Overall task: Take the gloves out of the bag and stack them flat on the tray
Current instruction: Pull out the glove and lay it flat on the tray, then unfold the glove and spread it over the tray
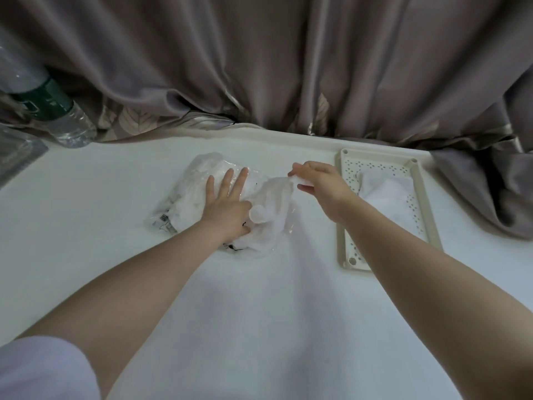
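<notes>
A clear plastic bag [184,194] with white gloves inside lies on the white table, left of centre. My left hand [226,203] presses flat on the bag with straight fingers. My right hand [317,180] pinches the end of a white glove [274,215] that sticks out of the bag's right side. A cream perforated tray [421,197] stands to the right, with a white glove [389,197] lying flat on it. My right forearm crosses the tray's left rim.
A clear water bottle with a green label [54,111] lies at the far left by a transparent box [17,157]. A grey-mauve curtain [288,67] hangs along the table's far edge and drapes onto the right side.
</notes>
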